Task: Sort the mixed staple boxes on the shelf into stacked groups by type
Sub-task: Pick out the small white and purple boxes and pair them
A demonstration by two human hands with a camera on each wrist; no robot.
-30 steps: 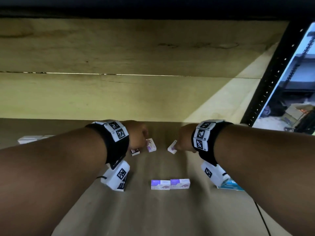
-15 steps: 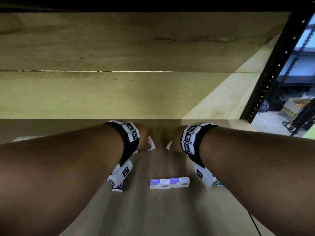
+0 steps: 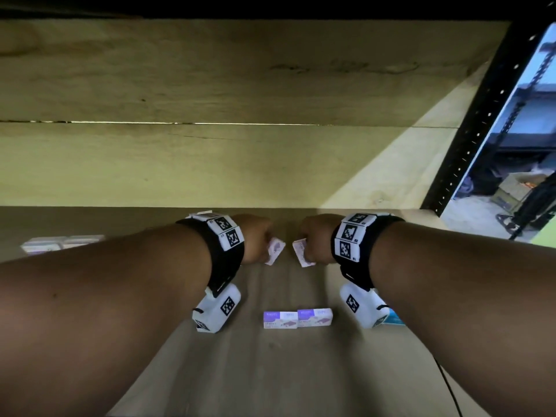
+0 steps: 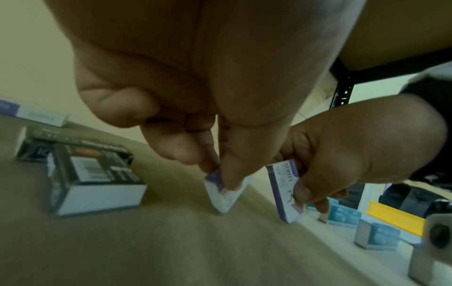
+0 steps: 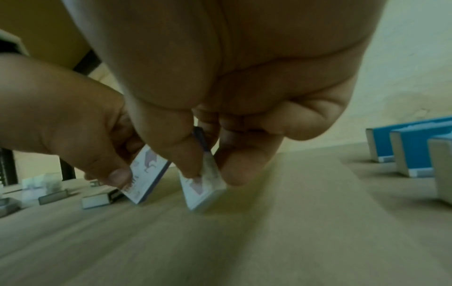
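My left hand [image 3: 258,237] pinches a small white-and-purple staple box [image 3: 275,251] between thumb and fingers, tilted just above the shelf board; the left wrist view shows the same box [image 4: 226,191] with one corner down. My right hand [image 3: 316,237] pinches a matching purple box [image 3: 302,252], which shows tilted on its edge [image 5: 203,185] in the right wrist view. The two held boxes are a short gap apart. Two more purple boxes [image 3: 298,319] lie side by side nearer to me on the shelf [image 3: 285,371].
Dark staple boxes [image 4: 93,178] sit left of my left hand. Blue boxes [image 5: 406,149] stand to the right, one [image 3: 392,319] partly hidden under my right wrist. Pale boxes [image 3: 60,243] lie far left. A black upright post [image 3: 481,115] bounds the shelf's right side.
Both hands have lifted their purple boxes off the board and drawn them closer together and slightly toward me. The two boxes lying in front stay put.
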